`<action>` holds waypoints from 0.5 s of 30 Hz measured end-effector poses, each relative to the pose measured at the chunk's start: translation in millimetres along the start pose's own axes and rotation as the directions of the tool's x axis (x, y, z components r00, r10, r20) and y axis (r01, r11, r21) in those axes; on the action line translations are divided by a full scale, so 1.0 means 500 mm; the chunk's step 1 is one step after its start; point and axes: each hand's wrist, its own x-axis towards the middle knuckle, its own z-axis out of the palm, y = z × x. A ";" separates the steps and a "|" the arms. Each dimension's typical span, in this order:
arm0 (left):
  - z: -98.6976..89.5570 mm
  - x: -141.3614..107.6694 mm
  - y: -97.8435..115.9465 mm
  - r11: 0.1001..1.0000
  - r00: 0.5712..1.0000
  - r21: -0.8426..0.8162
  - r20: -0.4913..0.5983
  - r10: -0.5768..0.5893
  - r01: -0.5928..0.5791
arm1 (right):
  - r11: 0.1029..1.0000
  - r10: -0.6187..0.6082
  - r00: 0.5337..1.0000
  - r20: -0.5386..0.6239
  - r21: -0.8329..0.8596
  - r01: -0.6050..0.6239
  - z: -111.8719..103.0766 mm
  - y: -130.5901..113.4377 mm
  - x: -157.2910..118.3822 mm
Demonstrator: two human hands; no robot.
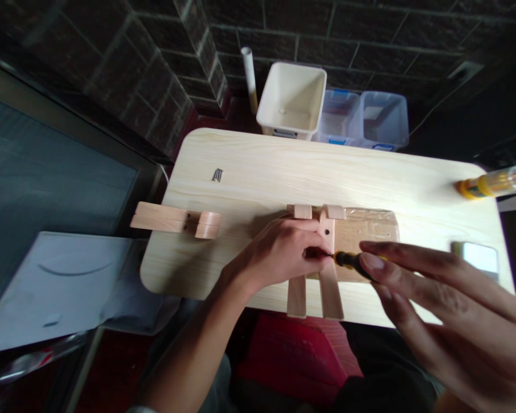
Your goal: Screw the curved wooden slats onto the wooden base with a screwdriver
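Presently, the work looks to be in a middle stage; at the centre of the frame, the left strip (296, 298) and the right strip (332, 295) lie side by side on the table (249, 166), near the wrapped block (370, 226), with curved ends toward the top of the frame. The right hand (447, 298), at the lower right, has its fingers closed around the screwdriver (348, 261); its tip reaches the right strip, just beside the fingertips of the left hand (279, 246); these fingertips are bent close to one another, but I cannot tell if they are clamped on a screw or on the wood. One dark hole (327, 232) shows above the tip, and I cannot tell if a screw sits inside; so I judge the fastening here as begun, not surely finished. At the left of the frame, the pair (161, 218) lies with small holes visible, and no driver is on it; whether it is completed, I cannot say. Several screws (217, 175) rest loose in the upper left part of the table; by my judgement, some driving may therefore remain.
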 end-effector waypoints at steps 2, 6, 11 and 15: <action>0.000 0.000 0.001 1.000 1.000 0.004 -0.002 -0.005 0.005 | 1.000 0.010 1.000 -0.008 0.006 -0.010 0.005 0.000 -0.006; -0.001 0.000 0.004 1.000 1.000 -0.003 -0.003 -0.015 0.015 | 0.998 0.043 0.999 -0.029 -0.034 -0.044 0.015 -0.003 -0.014; -0.002 0.001 0.005 1.000 1.000 -0.002 -0.009 -0.016 0.016 | 0.999 -0.038 0.997 -0.072 0.024 0.040 0.017 -0.001 -0.003; -0.002 0.002 0.007 1.000 1.000 -0.001 -0.018 -0.015 0.015 | 0.996 -0.059 0.996 -0.061 0.070 0.063 0.019 0.003 0.004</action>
